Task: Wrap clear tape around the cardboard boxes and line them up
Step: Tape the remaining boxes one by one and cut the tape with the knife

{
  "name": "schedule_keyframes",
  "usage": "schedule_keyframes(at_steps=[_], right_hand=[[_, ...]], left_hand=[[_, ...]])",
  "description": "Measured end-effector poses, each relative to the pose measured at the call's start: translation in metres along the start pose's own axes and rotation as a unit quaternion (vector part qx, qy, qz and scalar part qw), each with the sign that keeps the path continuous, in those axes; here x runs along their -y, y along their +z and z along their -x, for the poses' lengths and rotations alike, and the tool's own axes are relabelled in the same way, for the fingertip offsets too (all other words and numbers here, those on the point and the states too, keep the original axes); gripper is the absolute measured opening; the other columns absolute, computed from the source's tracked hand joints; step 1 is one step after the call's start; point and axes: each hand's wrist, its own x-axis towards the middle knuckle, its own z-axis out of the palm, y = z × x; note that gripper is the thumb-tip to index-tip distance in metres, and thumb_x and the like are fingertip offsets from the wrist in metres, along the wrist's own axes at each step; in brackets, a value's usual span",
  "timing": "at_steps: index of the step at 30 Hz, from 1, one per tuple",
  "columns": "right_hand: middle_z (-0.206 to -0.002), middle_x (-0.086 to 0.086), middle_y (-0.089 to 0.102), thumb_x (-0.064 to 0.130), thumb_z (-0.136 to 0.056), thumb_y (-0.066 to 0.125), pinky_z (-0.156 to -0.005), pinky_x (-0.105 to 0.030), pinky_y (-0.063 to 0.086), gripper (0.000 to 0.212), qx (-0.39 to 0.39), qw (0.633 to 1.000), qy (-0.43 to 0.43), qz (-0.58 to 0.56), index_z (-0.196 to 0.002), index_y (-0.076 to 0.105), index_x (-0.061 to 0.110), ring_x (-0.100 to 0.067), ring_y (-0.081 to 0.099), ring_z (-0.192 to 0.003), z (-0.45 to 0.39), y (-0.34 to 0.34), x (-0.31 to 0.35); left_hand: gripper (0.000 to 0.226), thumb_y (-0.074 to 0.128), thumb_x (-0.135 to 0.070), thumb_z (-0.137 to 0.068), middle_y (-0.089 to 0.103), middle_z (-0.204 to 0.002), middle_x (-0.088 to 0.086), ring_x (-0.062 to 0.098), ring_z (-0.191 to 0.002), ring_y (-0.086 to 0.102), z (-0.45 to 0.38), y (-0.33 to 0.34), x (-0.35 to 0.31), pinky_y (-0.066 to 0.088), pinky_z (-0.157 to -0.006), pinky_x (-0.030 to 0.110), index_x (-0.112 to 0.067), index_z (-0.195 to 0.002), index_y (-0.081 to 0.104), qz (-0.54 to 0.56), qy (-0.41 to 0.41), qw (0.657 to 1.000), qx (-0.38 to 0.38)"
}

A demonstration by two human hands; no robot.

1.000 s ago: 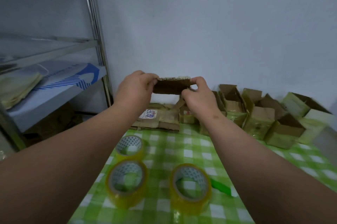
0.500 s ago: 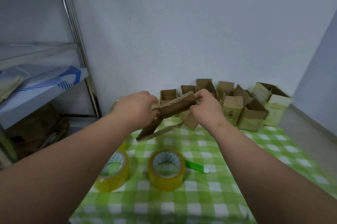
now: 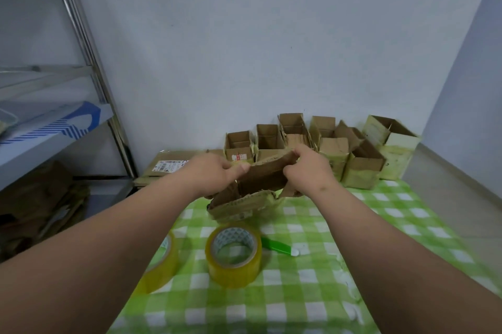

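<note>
Green checks, brown cardboard, yellow tape

The table [image 3: 326, 293] wears a green-and-white checked cloth; the cardboard boxes [image 3: 364, 168] are brown with yellowish taped sides; the tape rolls [image 3: 233, 265] are translucent yellow; the small tool [image 3: 277, 246] is green with a white tip.

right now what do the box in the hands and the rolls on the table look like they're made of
Flattened brown box held in both hands: corrugated cardboard, matte, judging by its torn, fluted edge. Yellowish tape roll: glossy translucent plastic film on a seemingly cardboard core; the second roll looks alike. Green checked tablecloth: probably plastic or cloth, unclear.
</note>
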Motion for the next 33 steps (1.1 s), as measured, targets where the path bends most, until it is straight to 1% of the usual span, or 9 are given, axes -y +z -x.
schedule_keyframes(at_steps=[2,5,8,13,18,22,25,27,33], right_hand=[[-0.094,-0.009,0.06,0.007,-0.087,0.053,-0.041,-0.024,0.048,0.012,0.008,1.0,0.01,-0.001,-0.096,0.055,0.015,-0.023,0.063,-0.072,-0.003,-0.001,-0.006],[-0.094,-0.009,0.06,0.007,-0.086,0.055,-0.044,-0.027,0.053,0.011,0.028,0.999,0.02,0.01,-0.088,0.054,0.018,-0.023,0.063,-0.075,-0.005,-0.002,-0.011],[-0.092,-0.008,0.058,0.006,-0.085,0.058,-0.047,-0.03,0.056,0.015,0.05,0.998,0.023,0.013,-0.085,0.053,0.02,-0.024,0.064,-0.074,-0.007,-0.003,-0.013],[-0.102,-0.011,0.061,0.005,-0.084,0.062,-0.059,-0.04,0.062,0.034,0.067,0.997,0.028,0.01,-0.113,0.052,0.019,-0.028,0.068,-0.078,-0.012,-0.004,-0.015],[-0.09,-0.009,0.064,0.003,-0.08,0.06,-0.057,-0.034,0.056,0.068,0.044,0.999,0.005,0.003,-0.14,0.034,0.021,-0.024,0.066,-0.073,-0.014,-0.003,-0.01],[-0.084,-0.006,0.061,0.01,-0.081,0.065,-0.053,-0.033,0.049,0.052,0.057,0.998,-0.005,0.0,-0.123,0.037,0.021,-0.021,0.059,-0.067,-0.015,-0.004,-0.009],[-0.092,-0.011,0.062,0.011,-0.082,0.07,-0.066,-0.043,0.057,0.041,0.07,0.997,0.017,-0.042,-0.108,0.039,0.019,-0.022,0.057,-0.07,-0.017,-0.003,-0.013],[-0.099,-0.014,0.063,0.011,-0.082,0.072,-0.071,-0.045,0.057,0.039,0.068,0.995,0.023,-0.07,-0.104,0.04,0.019,-0.022,0.057,-0.073,-0.02,-0.003,-0.014],[-0.092,0.0,0.054,0.028,-0.089,0.072,-0.072,-0.038,0.048,0.049,0.051,0.991,0.0,-0.123,-0.119,0.034,0.024,-0.014,0.057,-0.079,-0.013,0.0,-0.019]], left_hand=[[0.044,0.062,-0.066,-0.082,0.067,-0.081,-0.004,0.015,-0.081,0.067,-0.003,0.003,0.001,0.054,-0.081,0.03,-0.024,-0.092,0.069,0.071,0.008,0.997,0.013],[0.041,0.083,-0.038,-0.075,0.071,-0.092,-0.01,0.01,-0.09,0.066,-0.01,0.008,0.005,0.053,-0.082,0.028,-0.022,-0.112,0.07,0.107,0.008,0.994,0.013],[0.023,0.072,-0.034,-0.082,0.069,-0.094,-0.008,0.014,-0.091,0.063,-0.015,0.01,0.006,0.052,-0.081,0.029,-0.023,-0.102,0.07,-0.022,0.004,0.998,-0.051],[0.02,0.061,-0.047,-0.088,0.063,-0.085,-0.005,0.019,-0.083,0.058,-0.022,0.008,0.008,0.05,-0.076,0.032,-0.026,-0.087,0.063,-0.116,-0.037,0.987,-0.106],[0.024,0.071,-0.038,-0.086,0.065,-0.077,0.002,0.022,-0.075,0.06,-0.038,0.0,0.005,0.045,-0.064,0.031,-0.015,-0.084,0.066,0.08,-0.072,0.984,-0.141],[0.035,0.082,-0.037,-0.077,0.07,-0.082,0.013,0.03,-0.068,0.067,-0.044,0.005,0.011,0.059,-0.068,0.044,-0.013,-0.084,0.059,0.254,-0.128,0.946,-0.154],[0.042,0.085,-0.041,-0.072,0.069,-0.084,0.013,0.034,-0.08,0.069,-0.045,0.014,0.012,0.061,-0.072,0.052,-0.014,-0.083,0.055,0.263,-0.133,0.943,-0.153],[0.042,0.084,-0.042,-0.072,0.067,-0.081,0.009,0.03,-0.074,0.067,-0.046,0.015,0.01,0.06,-0.074,0.047,-0.015,-0.082,0.053,0.246,-0.13,0.946,-0.165],[0.035,0.081,-0.038,-0.078,0.062,-0.06,0.0,0.022,-0.059,0.057,-0.043,0.019,0.007,0.054,-0.066,0.039,-0.017,-0.069,0.055,0.268,-0.097,0.939,-0.192]])
